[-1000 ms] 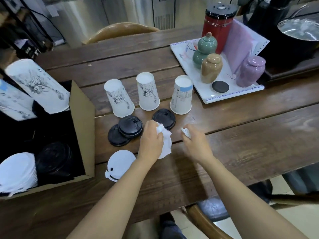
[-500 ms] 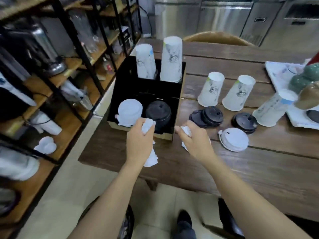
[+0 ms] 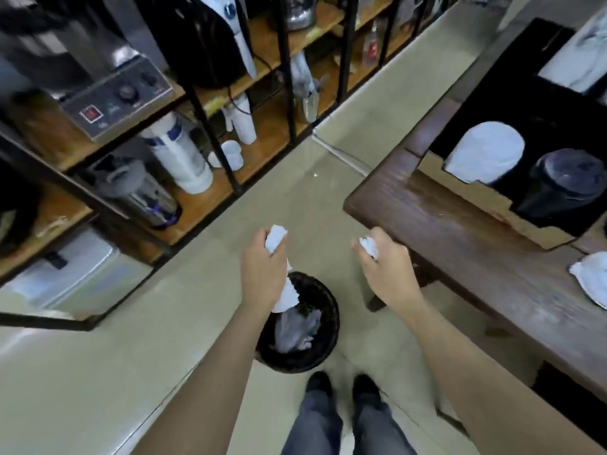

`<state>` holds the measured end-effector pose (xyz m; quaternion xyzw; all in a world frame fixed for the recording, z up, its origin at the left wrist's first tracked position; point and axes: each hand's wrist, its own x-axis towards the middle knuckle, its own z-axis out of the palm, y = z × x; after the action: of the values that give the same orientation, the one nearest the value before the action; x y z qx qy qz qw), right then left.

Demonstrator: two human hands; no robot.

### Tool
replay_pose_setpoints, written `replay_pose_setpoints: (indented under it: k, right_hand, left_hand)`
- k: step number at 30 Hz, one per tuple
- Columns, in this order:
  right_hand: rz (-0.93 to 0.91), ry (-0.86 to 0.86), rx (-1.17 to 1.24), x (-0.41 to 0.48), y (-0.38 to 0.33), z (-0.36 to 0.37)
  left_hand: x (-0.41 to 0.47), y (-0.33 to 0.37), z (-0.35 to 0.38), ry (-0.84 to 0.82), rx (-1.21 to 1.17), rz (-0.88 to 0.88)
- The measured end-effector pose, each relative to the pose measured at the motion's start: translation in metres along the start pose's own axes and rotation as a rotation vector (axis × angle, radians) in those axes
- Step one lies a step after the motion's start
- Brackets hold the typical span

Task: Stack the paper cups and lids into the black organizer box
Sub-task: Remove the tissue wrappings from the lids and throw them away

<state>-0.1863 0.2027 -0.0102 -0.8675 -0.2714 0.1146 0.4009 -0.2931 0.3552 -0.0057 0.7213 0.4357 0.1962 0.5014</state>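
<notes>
My left hand (image 3: 264,267) is clenched round a crumpled tissue (image 3: 285,292) over the black bin (image 3: 323,323), and my right hand (image 3: 384,270) is balled on a smaller wad (image 3: 368,247). The black organizer box (image 3: 476,198) sits at the desk's (image 3: 460,251) corner, cut off at the frame's edge, with blurry white lids (image 3: 486,157) and black lids (image 3: 568,182) inside.

Both arms extended forward and down; left hand (image 3: 264,269) and right hand (image 3: 384,269) fisted, knuckles up.
</notes>
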Motion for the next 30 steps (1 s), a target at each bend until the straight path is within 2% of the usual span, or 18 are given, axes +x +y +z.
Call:
replay_pose_setpoints:
  k: [4,9,15,18,20,22,26,30]
  right_hand:
    - [0.048,-0.169,-0.068,0.008,-0.002,0.046]
    - [0.105,-0.28,-0.065,0.012,0.025,0.106]
    - [0.134,-0.578,-0.084,-0.009,0.118,0.209]
    - [0.093,-0.682,-0.133,-0.026,0.178,0.272]
    - [0.029,-0.733,-0.226,-0.034,0.225,0.314]
    - [-0.112,-0.825,-0.412,-0.041,0.272,0.351]
    - [-0.274,-0.983,-0.729,-0.043,0.345,0.407]
    - [-0.252,-1.269,-0.871,-0.04,0.386,0.443]
  left_hand:
    - [0.004,-0.043,-0.022,0.076,0.0,-0.112]
    - [0.013,-0.106,-0.021,-0.046,0.104,-0.308]
    - [0.023,-0.233,0.03,-0.122,0.244,-0.412]
    - [0.024,-0.315,0.07,-0.226,0.341,-0.41]
    - [0.024,-0.369,0.097,-0.303,0.438,-0.381]
    - [0.021,-0.417,0.12,-0.363,0.53,-0.377]
    - [0.012,-0.494,0.157,-0.544,0.842,-0.354]
    - [0.015,-0.531,0.184,-0.773,0.971,-0.343]
